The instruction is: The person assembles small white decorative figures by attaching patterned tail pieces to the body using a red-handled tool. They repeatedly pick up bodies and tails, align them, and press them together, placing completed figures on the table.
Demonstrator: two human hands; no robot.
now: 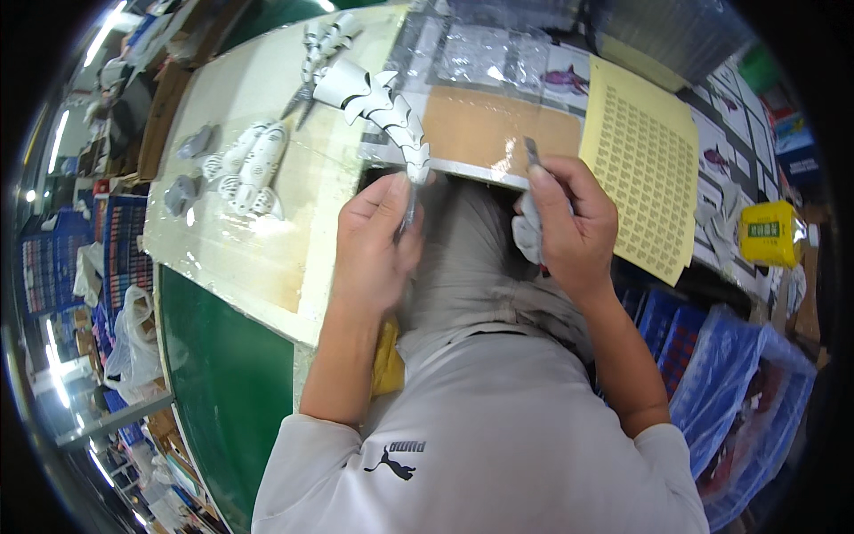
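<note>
My left hand (378, 236) is closed on the narrow end of a white jointed toy piece (382, 114). Its overlapping segments have black edges and widen away from me; a grey tip shows below my fingers. In my right hand (574, 222), a small flat grey blade-like tool (532, 151) sticks up past the thumb. A crumpled grey-white cloth (527, 233) is bunched under the same fingers. Both hands are held above my lap at the table's near edge, apart from each other.
More white segmented pieces (253, 165) and small grey parts (182, 194) lie on the cream tabletop (213, 240) at left. A yellow sheet of small labels (645, 160) covers the right side, near a yellow container (769, 233). Clear plastic packaging (494, 49) sits at the back.
</note>
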